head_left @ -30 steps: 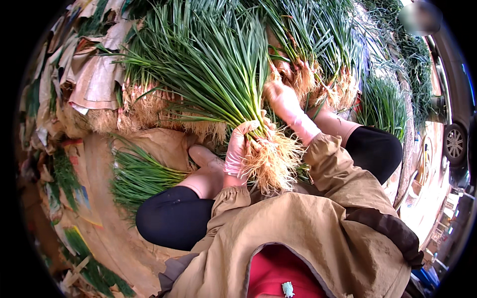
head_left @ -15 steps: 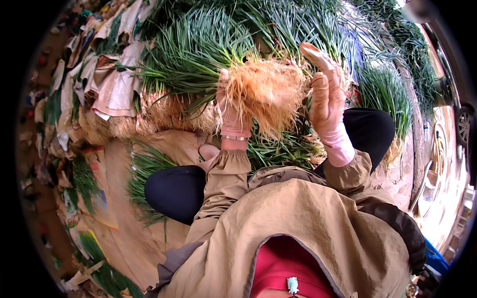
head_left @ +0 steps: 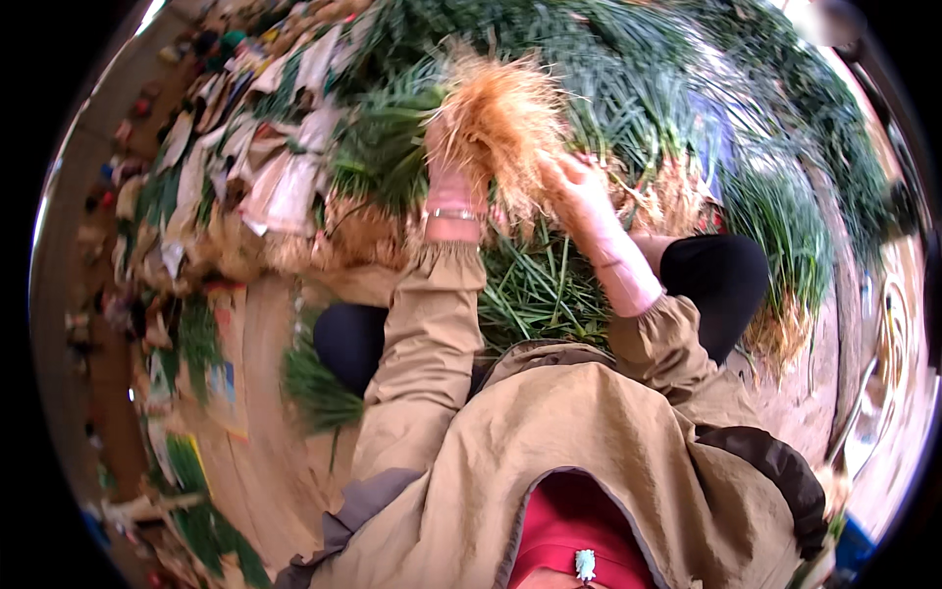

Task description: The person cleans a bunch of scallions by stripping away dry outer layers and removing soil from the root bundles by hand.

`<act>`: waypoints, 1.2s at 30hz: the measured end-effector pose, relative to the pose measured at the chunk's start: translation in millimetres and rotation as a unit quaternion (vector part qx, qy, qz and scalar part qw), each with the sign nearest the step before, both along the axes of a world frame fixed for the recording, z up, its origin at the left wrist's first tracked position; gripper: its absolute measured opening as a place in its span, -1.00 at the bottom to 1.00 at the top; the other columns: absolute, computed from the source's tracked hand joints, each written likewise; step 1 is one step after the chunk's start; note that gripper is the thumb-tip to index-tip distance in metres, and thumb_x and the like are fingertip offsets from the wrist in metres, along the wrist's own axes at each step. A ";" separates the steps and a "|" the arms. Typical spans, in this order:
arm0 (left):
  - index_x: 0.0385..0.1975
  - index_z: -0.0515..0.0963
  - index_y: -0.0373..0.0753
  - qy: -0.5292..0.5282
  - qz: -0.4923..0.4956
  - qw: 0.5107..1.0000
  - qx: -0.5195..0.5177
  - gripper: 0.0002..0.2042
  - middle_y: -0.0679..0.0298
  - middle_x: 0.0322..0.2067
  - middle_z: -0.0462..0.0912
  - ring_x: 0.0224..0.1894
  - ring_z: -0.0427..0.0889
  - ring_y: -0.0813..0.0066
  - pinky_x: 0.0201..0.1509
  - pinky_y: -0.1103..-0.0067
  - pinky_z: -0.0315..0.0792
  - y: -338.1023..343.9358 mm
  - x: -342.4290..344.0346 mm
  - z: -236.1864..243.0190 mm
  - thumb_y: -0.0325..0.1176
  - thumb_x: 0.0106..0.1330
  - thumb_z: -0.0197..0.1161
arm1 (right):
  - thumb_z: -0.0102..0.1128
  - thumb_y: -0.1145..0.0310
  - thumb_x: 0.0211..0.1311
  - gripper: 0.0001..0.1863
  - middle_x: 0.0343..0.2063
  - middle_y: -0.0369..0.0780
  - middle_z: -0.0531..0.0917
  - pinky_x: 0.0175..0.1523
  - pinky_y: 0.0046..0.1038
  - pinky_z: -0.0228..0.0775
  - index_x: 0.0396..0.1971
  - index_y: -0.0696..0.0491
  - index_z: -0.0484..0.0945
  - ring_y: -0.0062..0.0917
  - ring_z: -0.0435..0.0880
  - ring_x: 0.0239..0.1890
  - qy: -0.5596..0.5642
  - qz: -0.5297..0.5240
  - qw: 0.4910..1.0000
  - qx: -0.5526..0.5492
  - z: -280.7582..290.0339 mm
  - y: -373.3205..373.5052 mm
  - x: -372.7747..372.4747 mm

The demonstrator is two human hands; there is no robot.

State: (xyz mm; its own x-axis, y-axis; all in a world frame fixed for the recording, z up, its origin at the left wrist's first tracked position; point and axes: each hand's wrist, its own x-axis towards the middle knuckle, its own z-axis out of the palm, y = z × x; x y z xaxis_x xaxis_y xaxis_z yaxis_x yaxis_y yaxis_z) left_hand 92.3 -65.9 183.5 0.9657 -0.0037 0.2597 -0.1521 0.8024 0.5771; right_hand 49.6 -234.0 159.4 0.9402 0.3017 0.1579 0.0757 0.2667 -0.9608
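A bunch of green onion seedlings [head_left: 392,133] is gripped in my left hand [head_left: 451,177], its leaves pointing left. The long, tangled, straw-coloured roots [head_left: 505,108] fan out to the right of that hand and partly hide its fingers. At the lower right edge of the roots is my right hand [head_left: 579,191], its fingers bent together on the strands, somewhat blurred. Both hands wear pale pinkish gloves with soiled fingers. Loose green seedlings [head_left: 545,290] lie below, between my knees.
Rows of rooted seedlings [head_left: 628,108] spread across the far side. Another upright bundle [head_left: 780,216] stands to the right. Pale torn sacking [head_left: 294,177] covers plants at the left. Brown sheeting [head_left: 275,393] lies by my left knee, and a coiled hose [head_left: 888,344] at far right.
The bunch has been raised away from me, its roots now pointing more upward. My right hand, flat with fingers stretched and apart from the roots before, has moved left onto them, fingers bent.
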 end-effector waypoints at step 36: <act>-0.22 0.59 -0.27 0.504 0.390 0.692 -0.339 -0.75 0.19 -0.42 0.67 -0.39 0.65 0.38 -0.24 0.51 0.60 146.2 -542.3 -421.6 -0.27 0.18 0.26 | 0.14 0.12 0.14 -0.54 -0.01 -0.11 0.62 0.23 -0.31 0.30 0.00 0.04 0.58 -0.24 0.53 0.11 -0.327 0.200 0.633 -0.673 -261.6 -29.2 -49.2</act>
